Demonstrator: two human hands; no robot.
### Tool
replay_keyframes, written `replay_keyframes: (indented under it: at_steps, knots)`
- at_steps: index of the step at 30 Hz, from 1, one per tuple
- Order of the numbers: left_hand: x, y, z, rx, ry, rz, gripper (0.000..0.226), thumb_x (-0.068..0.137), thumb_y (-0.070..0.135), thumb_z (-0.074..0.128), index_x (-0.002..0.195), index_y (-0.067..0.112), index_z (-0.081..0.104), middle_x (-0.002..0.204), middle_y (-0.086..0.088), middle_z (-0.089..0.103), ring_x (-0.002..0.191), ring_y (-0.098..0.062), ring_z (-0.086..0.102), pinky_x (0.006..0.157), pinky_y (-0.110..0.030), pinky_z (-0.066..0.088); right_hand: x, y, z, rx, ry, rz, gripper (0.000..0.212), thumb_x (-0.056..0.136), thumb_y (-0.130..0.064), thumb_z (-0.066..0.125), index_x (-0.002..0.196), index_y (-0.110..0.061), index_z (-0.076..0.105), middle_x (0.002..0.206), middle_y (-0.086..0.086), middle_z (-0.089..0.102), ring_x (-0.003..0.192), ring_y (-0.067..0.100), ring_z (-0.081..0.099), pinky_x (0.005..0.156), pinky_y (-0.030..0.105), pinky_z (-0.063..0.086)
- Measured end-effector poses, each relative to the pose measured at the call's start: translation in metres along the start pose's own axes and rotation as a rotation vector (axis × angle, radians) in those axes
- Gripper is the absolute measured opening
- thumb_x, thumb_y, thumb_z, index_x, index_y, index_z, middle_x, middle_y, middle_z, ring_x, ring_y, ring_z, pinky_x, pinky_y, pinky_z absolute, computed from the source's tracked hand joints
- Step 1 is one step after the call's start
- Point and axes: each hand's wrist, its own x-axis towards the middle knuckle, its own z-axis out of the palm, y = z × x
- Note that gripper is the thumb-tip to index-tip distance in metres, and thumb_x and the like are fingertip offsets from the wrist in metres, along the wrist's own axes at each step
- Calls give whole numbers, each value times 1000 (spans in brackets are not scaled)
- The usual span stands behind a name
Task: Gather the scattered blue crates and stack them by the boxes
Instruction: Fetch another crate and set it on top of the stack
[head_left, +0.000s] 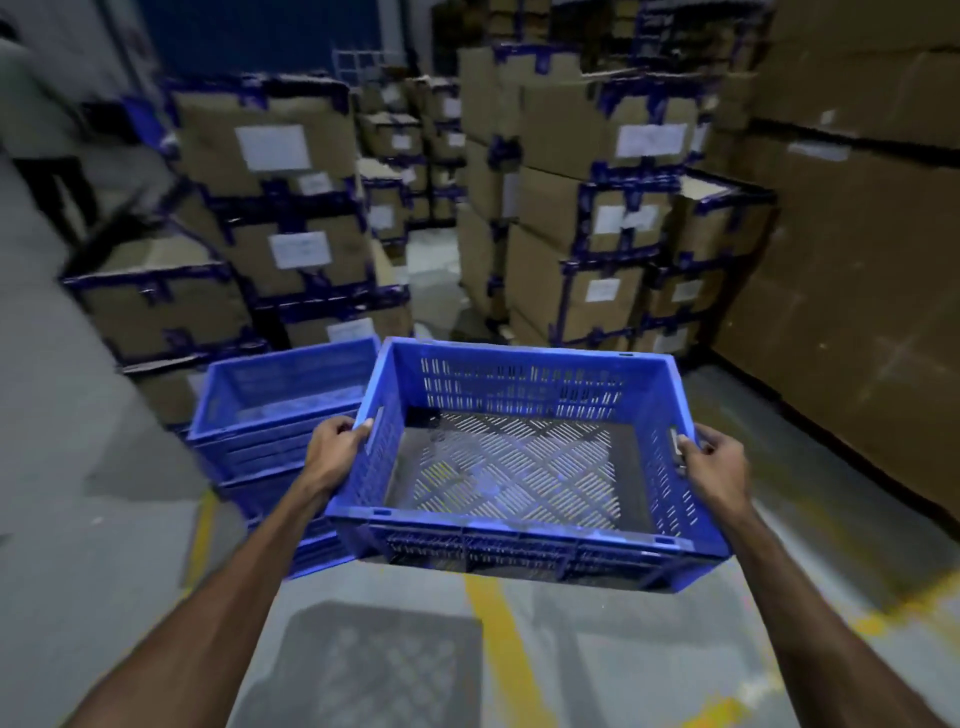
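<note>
1. The cardboard boxes (270, 171) fill the far side of the room, from 10 to 2 o'clock, piled high, with blue tape at the edges and white labels. A very big brown carton wall (857, 234) stands at 3 o'clock.

2. The floor (597, 665) is grey concrete with yellow lines; the shadow of a crate lies on it at 6 o'clock.

3. The stack of blue crates (275, 415) stands at 9 o'clock from the carried one, just beside the boxes. The top one is empty and open.

4. The blue crate (519, 467) in the hands is held in the air in the middle of the view, empty, just right of the stack. It is hard plastic with slotted walls and bottom, so I judge it stiff, light and not fragile. The handle holes in the two short walls are the good places to hold it; the rim is smooth and may slip.

5. The left hand (332, 452) has its fingers curled over the left wall at the handle hole.

6. The right hand (711, 462) has its fingers curled into the right handle hole, with the thumb outside.
</note>
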Motion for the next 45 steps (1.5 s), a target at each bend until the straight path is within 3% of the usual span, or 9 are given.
replay_keyframes:
  at_steps: [5, 10, 16, 24, 28, 32, 36, 40, 45]
  knots:
    - [6, -37, -66, -4, 157, -109, 31, 95, 32, 71, 83, 4, 70, 86, -22, 73, 85, -42, 70, 75, -55, 55, 20, -31, 85, 14, -137, -43, 17, 99, -13, 61, 111, -10, 73, 75, 8, 69, 53, 11, 62, 48, 17, 52]
    - [4, -56, -107, -21, 286, -172, 25, 98, 27, 69, 85, 5, 68, 81, -14, 70, 76, -29, 64, 67, -37, 48, 39, -56, 163, 34, -296, -95, 19, 98, -12, 60, 112, -7, 72, 71, 7, 65, 55, 15, 57, 46, 16, 47]
    - [16, -63, -143, 46, 447, -232, 38, 97, 27, 68, 64, 12, 57, 62, -5, 56, 65, -24, 52, 58, -36, 35, 60, -97, 238, 87, -424, -119, 11, 99, -13, 60, 108, -14, 67, 74, 7, 67, 58, 16, 58, 57, 28, 49]
    - [20, -79, -168, 14, 613, -320, 31, 95, 30, 70, 75, 6, 67, 69, -11, 66, 68, -24, 60, 68, -43, 51, 89, -141, 315, 86, -565, -203, 23, 98, -15, 61, 118, -14, 72, 83, 8, 74, 67, 18, 65, 72, 40, 56]
    - [20, -97, -179, -28, 651, -353, 34, 90, 36, 71, 78, 5, 68, 76, -18, 72, 70, -28, 67, 73, -50, 58, 88, -153, 342, 80, -595, -194, 26, 98, -14, 60, 121, -12, 72, 78, 3, 70, 67, 19, 65, 70, 32, 53]
    - [35, -108, -196, -40, 667, -380, 34, 91, 35, 71, 81, 3, 68, 72, -20, 71, 64, -27, 64, 65, -48, 55, 80, -167, 367, 97, -637, -181, 32, 101, -11, 59, 133, -7, 64, 78, -2, 64, 75, 24, 64, 79, 42, 57]
    - [67, -126, -216, -47, 658, -386, 33, 90, 36, 72, 78, 5, 68, 74, -22, 72, 65, -27, 65, 68, -51, 57, 76, -172, 404, 85, -625, -174, 34, 102, -11, 58, 135, -8, 63, 89, 7, 67, 69, 17, 62, 60, 29, 54]
    - [106, -144, -239, -42, 599, -395, 30, 89, 36, 71, 79, 8, 70, 80, -19, 74, 75, -34, 72, 77, -54, 59, 72, -180, 439, 80, -588, -160, 33, 101, -8, 57, 133, -6, 63, 78, 2, 66, 63, 15, 59, 54, 21, 51]
    - [171, -156, -271, -4, 514, -376, 28, 93, 33, 71, 82, 7, 70, 83, -19, 75, 82, -38, 74, 78, -54, 61, 73, -185, 484, 39, -525, -105, 28, 100, -14, 60, 126, -11, 68, 80, -1, 70, 65, 16, 65, 73, 43, 60]
